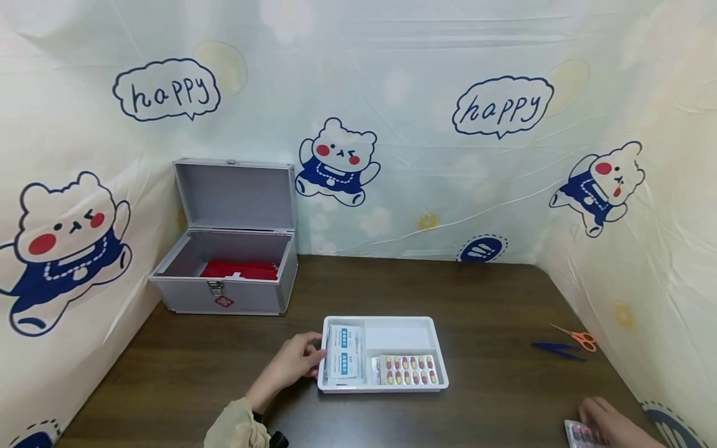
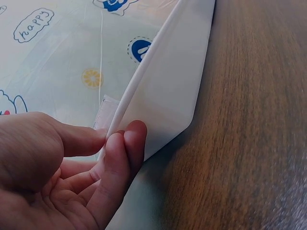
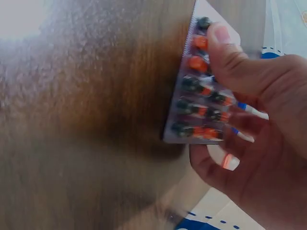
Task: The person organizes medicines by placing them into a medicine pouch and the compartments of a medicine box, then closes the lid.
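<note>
My left hand [image 1: 294,362] pinches the left rim of a white compartment tray [image 1: 439,339] between thumb and fingers; the left wrist view shows the tray's side wall [image 2: 168,81] close up. In the tray's left compartment lie white packets with blue print [image 1: 344,351]. A blister pack of red and yellow capsules [image 1: 411,370] fills the lower right one. At the lower right of the head view, my right hand [image 1: 613,424] holds another blister pack [image 3: 192,108], with dark green and orange capsules, thumb on its face and fingers behind.
An open silver case [image 1: 235,295] with a red cloth-like item [image 1: 238,269] inside stands at the back left. Orange-handled scissors [image 1: 582,339] and blue tweezers [image 1: 557,348] lie on the right of the brown table [image 1: 482,298]. A printed curtain [image 1: 414,162] surrounds the table's back and sides.
</note>
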The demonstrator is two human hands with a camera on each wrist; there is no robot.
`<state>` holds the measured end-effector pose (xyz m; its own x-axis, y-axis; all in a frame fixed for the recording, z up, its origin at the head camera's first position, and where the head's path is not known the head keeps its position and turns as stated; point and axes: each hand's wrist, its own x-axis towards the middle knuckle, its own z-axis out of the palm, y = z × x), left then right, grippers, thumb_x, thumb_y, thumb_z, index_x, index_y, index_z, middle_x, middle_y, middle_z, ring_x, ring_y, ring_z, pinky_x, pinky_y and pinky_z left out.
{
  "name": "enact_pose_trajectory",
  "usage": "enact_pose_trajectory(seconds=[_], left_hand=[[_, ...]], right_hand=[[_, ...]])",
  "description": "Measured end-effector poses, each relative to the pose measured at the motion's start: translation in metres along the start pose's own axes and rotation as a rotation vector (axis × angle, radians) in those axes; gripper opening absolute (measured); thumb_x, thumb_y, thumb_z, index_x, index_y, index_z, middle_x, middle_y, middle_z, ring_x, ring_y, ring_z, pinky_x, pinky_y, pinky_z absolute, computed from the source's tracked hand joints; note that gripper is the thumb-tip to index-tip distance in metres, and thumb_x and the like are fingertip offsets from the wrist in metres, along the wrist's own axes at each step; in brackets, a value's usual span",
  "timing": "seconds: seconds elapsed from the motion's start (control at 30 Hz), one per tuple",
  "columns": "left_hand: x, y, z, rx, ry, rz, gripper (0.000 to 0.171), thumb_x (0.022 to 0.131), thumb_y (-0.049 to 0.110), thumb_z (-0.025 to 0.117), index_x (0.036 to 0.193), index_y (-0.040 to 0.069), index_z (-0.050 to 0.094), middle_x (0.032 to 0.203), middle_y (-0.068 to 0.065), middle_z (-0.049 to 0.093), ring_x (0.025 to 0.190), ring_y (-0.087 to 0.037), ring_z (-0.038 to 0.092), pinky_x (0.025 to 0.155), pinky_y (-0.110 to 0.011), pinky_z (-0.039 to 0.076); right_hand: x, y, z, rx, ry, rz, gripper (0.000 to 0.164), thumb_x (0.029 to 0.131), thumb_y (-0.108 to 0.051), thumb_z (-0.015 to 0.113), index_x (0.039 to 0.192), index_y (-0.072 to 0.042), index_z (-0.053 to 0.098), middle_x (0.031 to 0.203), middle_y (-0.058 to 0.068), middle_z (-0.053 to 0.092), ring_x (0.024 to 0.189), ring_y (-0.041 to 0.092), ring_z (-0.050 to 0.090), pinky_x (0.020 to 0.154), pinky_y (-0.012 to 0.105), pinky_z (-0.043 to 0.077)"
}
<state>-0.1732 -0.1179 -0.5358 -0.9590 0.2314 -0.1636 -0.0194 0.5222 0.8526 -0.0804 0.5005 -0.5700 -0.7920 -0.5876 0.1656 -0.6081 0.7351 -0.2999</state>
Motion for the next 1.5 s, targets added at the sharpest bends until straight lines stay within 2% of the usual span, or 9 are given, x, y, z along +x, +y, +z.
enact_pose_trajectory(seconds=[0.07,0.13,0.3,0.37,0.63,0.77,0.93,1.33,1.5], left_hand=[[0.000,0.000,0.000,0.005,0.001,0.001,0.044,0.095,0.007,0.065,0.134,-0.008,0.052,0.074,-0.004,0.063,0.057,-0.012,0.058,0.054,-0.026,0.053],[0.000,0.000,0.000,0.012,-0.001,-0.001,0.044,0.095,0.007,0.065,0.134,-0.008,0.052,0.075,-0.004,0.063,0.058,-0.012,0.058,0.054,-0.026,0.053],[-0.001,0.000,0.001,0.009,-0.006,-0.013,0.044,0.095,0.008,0.065,0.134,-0.008,0.053,0.075,-0.005,0.063,0.058,-0.012,0.059,0.056,-0.027,0.054],[-0.002,0.000,0.001,0.001,-0.004,-0.011,0.043,0.095,0.007,0.065,0.134,-0.008,0.053,0.075,-0.005,0.063,0.058,-0.012,0.059,0.055,-0.027,0.055],[-0.001,0.001,-0.001,0.005,-0.006,0.001,0.042,0.094,0.007,0.065,0.133,-0.007,0.053,0.076,-0.005,0.064,0.057,-0.011,0.058,0.054,-0.025,0.053],[0.001,0.001,-0.001,0.011,-0.007,-0.004,0.042,0.094,0.008,0.066,0.132,-0.006,0.054,0.075,-0.004,0.064,0.057,-0.012,0.059,0.055,-0.026,0.054],[0.000,0.000,0.000,0.010,-0.001,-0.003,0.042,0.094,0.007,0.066,0.132,-0.006,0.054,0.075,-0.004,0.063,0.057,-0.012,0.058,0.054,-0.027,0.054],[0.001,-0.001,0.000,0.012,0.000,0.000,0.043,0.094,0.008,0.066,0.133,-0.007,0.053,0.076,-0.004,0.065,0.058,-0.012,0.059,0.055,-0.026,0.054],[0.000,-0.001,-0.001,0.011,0.002,0.012,0.043,0.094,0.008,0.066,0.132,-0.008,0.053,0.075,-0.004,0.065,0.057,-0.011,0.059,0.053,-0.025,0.054]], right_hand=[[0.003,-0.002,-0.001,0.118,-0.021,-0.054,0.046,0.078,-0.009,0.079,0.100,-0.017,0.039,0.090,-0.023,0.034,0.074,-0.013,0.034,0.052,0.015,0.031],[0.006,-0.006,-0.005,0.264,-0.106,-0.028,0.042,0.086,-0.007,0.074,0.106,-0.016,0.038,0.090,-0.026,0.035,0.072,-0.014,0.037,0.050,0.015,0.032],[0.015,-0.013,-0.014,0.552,-0.269,0.142,0.020,0.098,-0.001,0.056,0.115,-0.011,0.052,0.092,-0.020,0.056,0.075,-0.008,0.052,0.055,0.020,0.042],[0.020,-0.016,-0.016,0.586,-0.277,0.186,0.018,0.099,-0.001,0.053,0.116,-0.007,0.057,0.092,-0.017,0.061,0.077,-0.006,0.056,0.057,0.021,0.044],[0.036,-0.031,-0.009,0.357,-0.137,0.146,0.016,0.096,-0.003,0.059,0.112,0.002,0.059,0.090,-0.021,0.061,0.075,-0.010,0.050,0.058,0.021,0.040],[0.044,-0.039,-0.008,0.265,-0.104,0.186,0.019,0.095,-0.009,0.063,0.112,0.001,0.061,0.090,-0.021,0.061,0.077,-0.011,0.047,0.060,0.021,0.040],[0.055,-0.050,-0.007,0.277,-0.121,0.233,0.021,0.096,-0.014,0.063,0.113,-0.001,0.062,0.092,-0.018,0.063,0.079,-0.010,0.048,0.062,0.021,0.042],[0.084,-0.081,-0.001,0.366,-0.020,0.172,0.017,0.096,-0.011,0.063,0.112,-0.012,0.060,0.088,-0.017,0.061,0.075,-0.008,0.052,0.058,0.021,0.042],[0.101,-0.094,0.002,0.387,0.059,0.094,0.020,0.095,-0.008,0.064,0.113,-0.013,0.058,0.090,-0.012,0.063,0.077,-0.007,0.056,0.058,0.021,0.046]])
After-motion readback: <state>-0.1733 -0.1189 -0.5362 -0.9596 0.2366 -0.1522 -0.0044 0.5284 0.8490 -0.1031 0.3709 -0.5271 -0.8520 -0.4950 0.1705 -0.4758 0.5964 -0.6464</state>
